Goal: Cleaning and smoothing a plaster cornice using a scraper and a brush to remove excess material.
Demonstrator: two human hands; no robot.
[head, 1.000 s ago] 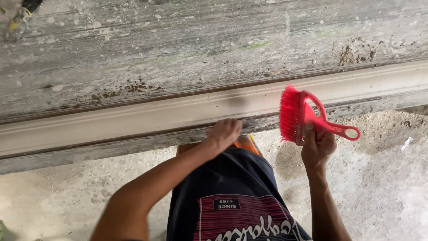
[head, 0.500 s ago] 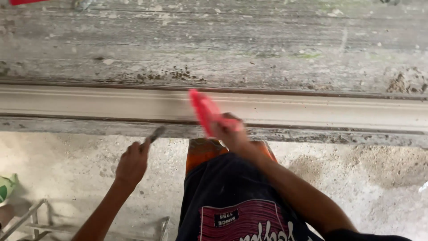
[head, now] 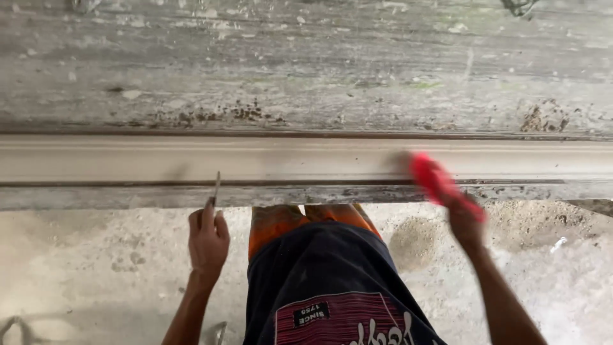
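Note:
A long pale moulded strip lies across a worn grey workbench. My right hand grips a red plastic brush, blurred with motion, its bristle end over the strip at the right. My left hand holds a thin metal blade upright, with its tip touching the strip's front edge at the left. My dark shirt and orange shorts fill the lower middle.
Below the bench edge lies a dusty concrete floor with a mound of sand or dust at the right. Some metal rods show at the bottom left corner.
The red brush swept from the right to the middle of the strip and is now back right of centre. My left hand drew back from the strip and now holds a thin blade.

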